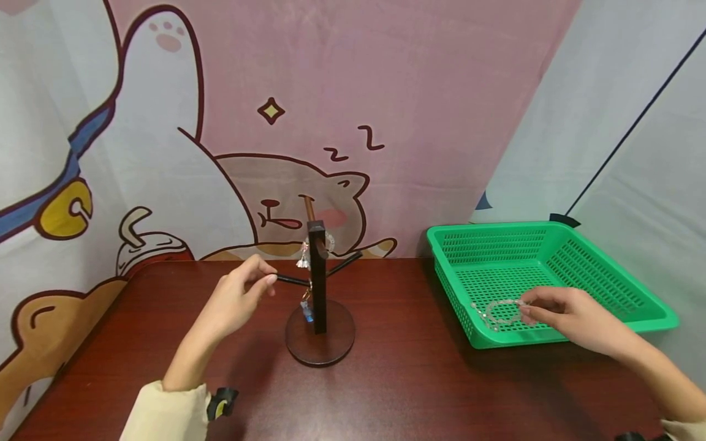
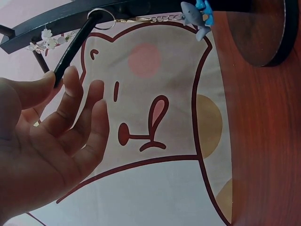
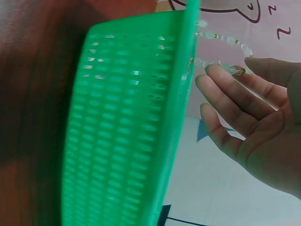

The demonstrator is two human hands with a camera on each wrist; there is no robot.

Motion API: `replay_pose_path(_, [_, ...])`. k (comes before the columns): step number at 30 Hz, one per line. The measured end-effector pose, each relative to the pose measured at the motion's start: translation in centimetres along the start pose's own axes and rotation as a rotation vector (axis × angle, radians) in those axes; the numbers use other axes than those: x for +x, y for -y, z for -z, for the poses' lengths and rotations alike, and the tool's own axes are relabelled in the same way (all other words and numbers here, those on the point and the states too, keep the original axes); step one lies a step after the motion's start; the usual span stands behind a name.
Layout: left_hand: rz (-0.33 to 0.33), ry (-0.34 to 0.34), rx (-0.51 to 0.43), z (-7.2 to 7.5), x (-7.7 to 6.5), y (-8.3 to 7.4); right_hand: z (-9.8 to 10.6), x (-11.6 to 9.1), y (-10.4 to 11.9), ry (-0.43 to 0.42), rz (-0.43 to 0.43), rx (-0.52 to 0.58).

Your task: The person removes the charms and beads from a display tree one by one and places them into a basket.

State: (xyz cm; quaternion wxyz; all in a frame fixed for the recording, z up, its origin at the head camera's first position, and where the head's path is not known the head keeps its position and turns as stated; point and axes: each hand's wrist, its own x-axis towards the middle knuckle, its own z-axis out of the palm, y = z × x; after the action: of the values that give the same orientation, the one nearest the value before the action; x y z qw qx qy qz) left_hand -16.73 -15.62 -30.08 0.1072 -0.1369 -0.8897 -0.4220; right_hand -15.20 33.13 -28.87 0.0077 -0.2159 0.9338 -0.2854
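Observation:
A dark wooden display stand [image 1: 318, 288] with a round base rises from the table. My left hand [image 1: 237, 297] pinches the tip of one of its black pegs [image 1: 291, 280] between thumb and forefinger. From that peg's inner end hangs a keychain with a grey and blue shark charm [image 2: 194, 21]. Higher up, a pale beaded bracelet [image 1: 330, 242] and a white tassel [image 1: 303, 263] hang on the stand. Over the near left part of the green basket [image 1: 529, 339], my right hand [image 1: 573, 315] pinches a clear beaded bracelet [image 3: 225, 40], which hangs as a loop from the fingertips.
The green basket stands to the right of the stand on the reddish-brown table [image 1: 397, 380]. Another black peg [image 1: 344, 263] sticks out from the stand's right side. A cloth with cartoon animals [image 1: 441, 122] hangs behind the table.

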Motion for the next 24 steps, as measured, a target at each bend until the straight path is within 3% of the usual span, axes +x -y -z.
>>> replay_pose_path(12, [0.003,0.001,-0.011,0.0,0.0,0.1,-0.3,0.3,-0.7,0.004,-0.001,0.003])
replay_pose_path(17, [-0.001,-0.001,-0.010,0.0,0.0,0.1,0.0,1.1,0.2,0.007,-0.016,-0.028])
replay_pose_path(24, [-0.005,0.000,-0.001,0.0,0.1,0.2,0.0,2.6,2.0,0.046,-0.003,0.013])
